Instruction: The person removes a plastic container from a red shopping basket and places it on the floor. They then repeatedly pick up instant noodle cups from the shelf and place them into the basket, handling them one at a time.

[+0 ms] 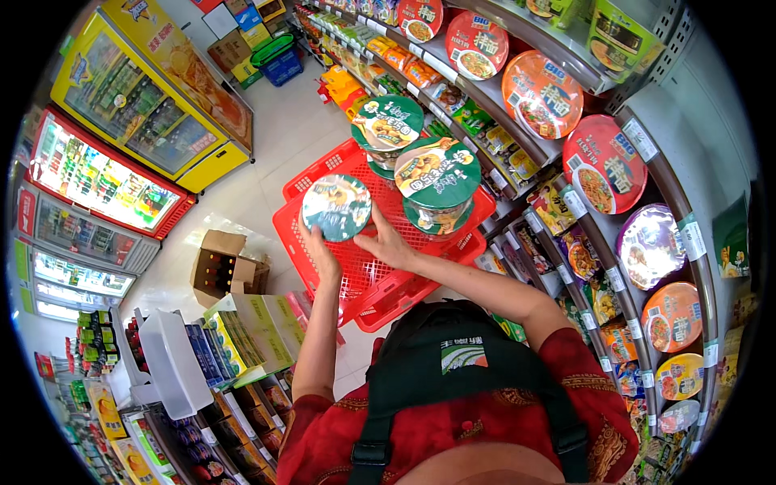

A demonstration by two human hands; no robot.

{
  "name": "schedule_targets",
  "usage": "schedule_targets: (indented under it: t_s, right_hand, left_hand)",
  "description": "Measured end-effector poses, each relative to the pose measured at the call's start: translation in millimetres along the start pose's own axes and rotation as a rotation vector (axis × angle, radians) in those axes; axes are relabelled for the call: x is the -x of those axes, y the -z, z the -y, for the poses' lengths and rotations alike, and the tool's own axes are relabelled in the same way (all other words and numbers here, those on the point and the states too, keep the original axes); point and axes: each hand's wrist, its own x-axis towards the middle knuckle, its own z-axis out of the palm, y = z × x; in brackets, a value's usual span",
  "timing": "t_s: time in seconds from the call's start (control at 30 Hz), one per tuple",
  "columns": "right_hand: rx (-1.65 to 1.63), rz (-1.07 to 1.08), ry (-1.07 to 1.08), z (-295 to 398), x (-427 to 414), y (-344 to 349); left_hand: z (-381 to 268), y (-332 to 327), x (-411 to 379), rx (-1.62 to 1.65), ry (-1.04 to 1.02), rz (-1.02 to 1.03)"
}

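Note:
My left hand [318, 251] and my right hand [388, 241] hold an instant noodle tub [337, 209] between them, one at each side. Its green-and-white lid faces up, partly washed out by glare. Beneath the tub is a red plastic crate [376, 276] with a perforated bottom. At the crate's far right, two stacks of green-lidded noodle tubs stand side by side, the nearer stack topped by one tub [438, 173] and the farther by another [388, 123]. Lower tubs show only in part under these.
Shelves with several red and orange noodle tubs [542, 94] rise close on my right. An opened cardboard box [221, 267] of bottles stands on the floor to the left. Drink coolers [151, 97] line the left side, and a blue basket [282, 66] sits farther off.

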Motion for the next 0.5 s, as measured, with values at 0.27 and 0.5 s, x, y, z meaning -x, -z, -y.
schedule_targets:
  t_s: [0.27,0.5]
  right_hand:
    - [0.18,-0.15,-0.109,-37,-39,3]
    - [0.162,-0.052,-0.024,-7,55,-4]
  left_hand:
    - [56,-2,-51,0.039,0.11,0.085]
    - [-10,-21,-12,-0.494,-0.251,-0.083]
